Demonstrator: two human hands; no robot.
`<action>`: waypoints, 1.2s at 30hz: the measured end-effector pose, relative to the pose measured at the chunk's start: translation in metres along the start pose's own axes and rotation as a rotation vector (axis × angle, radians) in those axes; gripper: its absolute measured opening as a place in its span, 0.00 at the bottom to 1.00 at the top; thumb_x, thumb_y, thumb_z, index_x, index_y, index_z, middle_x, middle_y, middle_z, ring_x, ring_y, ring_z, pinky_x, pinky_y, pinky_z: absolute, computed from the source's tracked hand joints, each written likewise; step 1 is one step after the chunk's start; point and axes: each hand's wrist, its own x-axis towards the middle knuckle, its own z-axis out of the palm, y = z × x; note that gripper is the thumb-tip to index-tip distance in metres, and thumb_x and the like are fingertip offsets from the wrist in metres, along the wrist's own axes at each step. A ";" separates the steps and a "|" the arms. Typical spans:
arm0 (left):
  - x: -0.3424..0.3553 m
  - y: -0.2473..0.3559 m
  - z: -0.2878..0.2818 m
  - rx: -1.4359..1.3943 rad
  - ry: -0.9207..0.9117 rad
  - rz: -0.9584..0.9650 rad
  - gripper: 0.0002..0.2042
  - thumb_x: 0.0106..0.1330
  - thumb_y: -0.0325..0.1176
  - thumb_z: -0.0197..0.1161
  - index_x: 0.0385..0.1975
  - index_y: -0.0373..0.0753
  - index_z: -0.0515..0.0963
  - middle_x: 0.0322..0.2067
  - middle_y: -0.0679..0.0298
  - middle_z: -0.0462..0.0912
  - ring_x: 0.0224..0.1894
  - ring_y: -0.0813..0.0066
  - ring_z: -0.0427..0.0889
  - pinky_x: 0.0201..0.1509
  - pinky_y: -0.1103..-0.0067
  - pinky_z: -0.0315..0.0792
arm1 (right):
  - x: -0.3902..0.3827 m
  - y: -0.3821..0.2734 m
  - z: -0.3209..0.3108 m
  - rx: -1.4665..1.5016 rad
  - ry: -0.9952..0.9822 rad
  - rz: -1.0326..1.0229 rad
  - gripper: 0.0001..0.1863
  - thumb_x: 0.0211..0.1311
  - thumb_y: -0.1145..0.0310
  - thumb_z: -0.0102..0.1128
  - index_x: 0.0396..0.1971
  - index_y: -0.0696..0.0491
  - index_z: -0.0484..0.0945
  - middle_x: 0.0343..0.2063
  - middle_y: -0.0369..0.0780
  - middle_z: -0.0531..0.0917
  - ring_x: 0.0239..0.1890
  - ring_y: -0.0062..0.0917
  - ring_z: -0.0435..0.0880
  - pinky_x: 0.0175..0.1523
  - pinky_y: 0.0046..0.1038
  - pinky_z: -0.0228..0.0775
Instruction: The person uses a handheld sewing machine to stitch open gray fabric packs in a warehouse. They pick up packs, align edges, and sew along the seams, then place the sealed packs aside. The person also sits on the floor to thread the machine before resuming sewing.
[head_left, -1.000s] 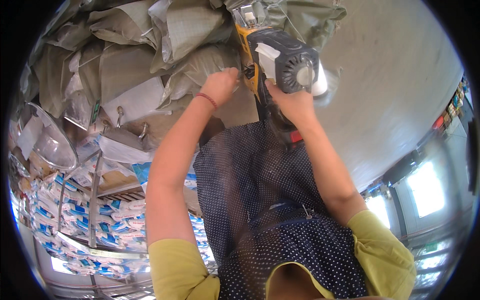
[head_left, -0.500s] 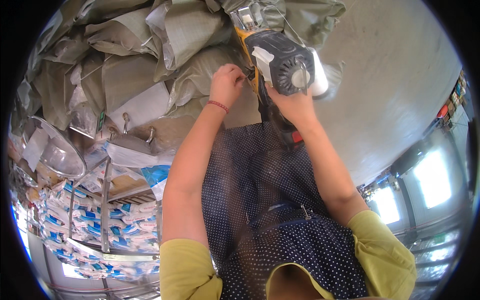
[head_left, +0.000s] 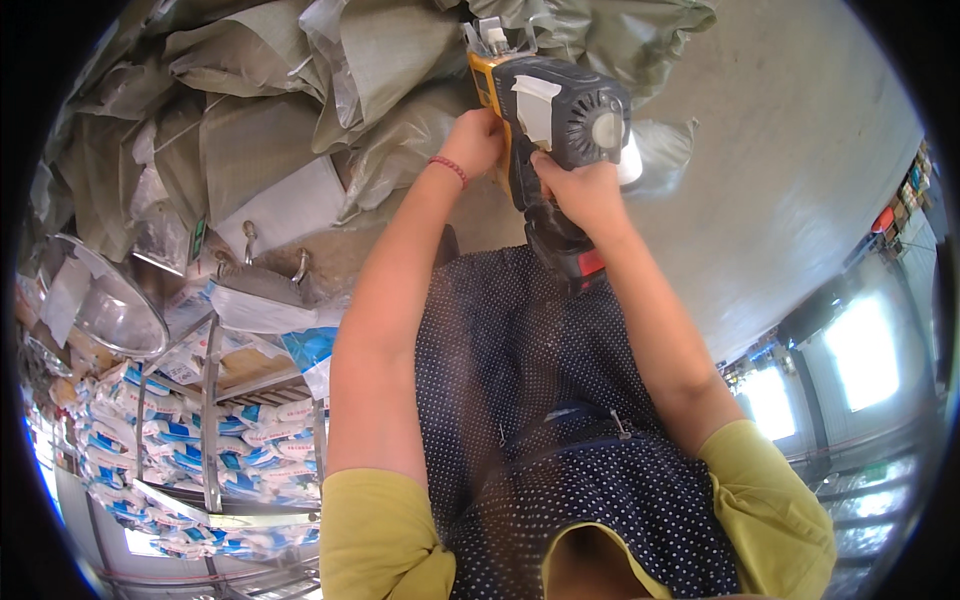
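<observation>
A black and yellow handheld bag sewing machine (head_left: 575, 110) with a red-marked battery at its lower end is in front of me. My right hand (head_left: 583, 190) is wrapped round its handle. White thread spool (head_left: 630, 162) shows partly at the machine's right side. My left hand (head_left: 477, 140), with a red bead bracelet at the wrist, is closed at the machine's yellow left side. Its fingertips are hidden there, so what they pinch cannot be made out. Just beyond lies the greenish-grey woven sack (head_left: 400, 150).
More woven sacks (head_left: 245, 130) are heaped at the far left. A metal bowl (head_left: 120, 310) and a grey box-like thing with metal handles (head_left: 265, 285) sit at left, above a rack of stacked white and blue bags (head_left: 200, 440). Grey floor (head_left: 770, 170) stretches off to the right.
My left hand has moved right and slightly up, against the machine's side. The machine has turned a little in my right hand, and its battery end has shifted slightly.
</observation>
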 end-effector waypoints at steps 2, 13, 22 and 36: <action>-0.009 -0.023 -0.007 -0.281 -0.022 0.108 0.17 0.53 0.31 0.57 0.44 0.37 0.74 0.41 0.55 0.78 0.44 0.60 0.77 0.48 0.74 0.69 | 0.000 0.008 0.013 0.032 -0.016 0.074 0.13 0.51 0.66 0.61 0.15 0.59 0.75 0.10 0.33 0.74 0.14 0.15 0.72 0.22 0.20 0.62; -0.108 -0.077 -0.086 0.713 0.176 0.200 0.19 0.45 0.24 0.59 0.41 0.46 0.74 0.36 0.64 0.73 0.46 0.63 0.69 0.48 0.69 0.63 | -0.014 0.005 0.071 0.268 -0.009 0.009 0.05 0.52 0.75 0.57 0.23 0.60 0.73 0.12 0.34 0.74 0.14 0.16 0.71 0.21 0.20 0.60; -0.120 -0.104 -0.088 0.151 0.265 0.201 0.10 0.48 0.24 0.60 0.33 0.40 0.75 0.29 0.68 0.74 0.35 0.75 0.73 0.44 0.79 0.65 | -0.041 0.010 0.100 0.303 -0.139 -0.134 0.11 0.55 0.71 0.55 0.16 0.58 0.72 0.11 0.30 0.72 0.15 0.13 0.70 0.23 0.19 0.61; -0.111 -0.123 -0.111 -1.214 0.128 -0.001 0.31 0.68 0.55 0.35 0.52 0.29 0.64 0.42 0.50 0.77 0.45 0.66 0.76 0.52 0.72 0.68 | -0.057 -0.010 0.111 0.689 -0.451 -0.013 0.05 0.51 0.81 0.53 0.29 0.60 0.68 0.15 0.35 0.69 0.16 0.19 0.68 0.25 0.22 0.60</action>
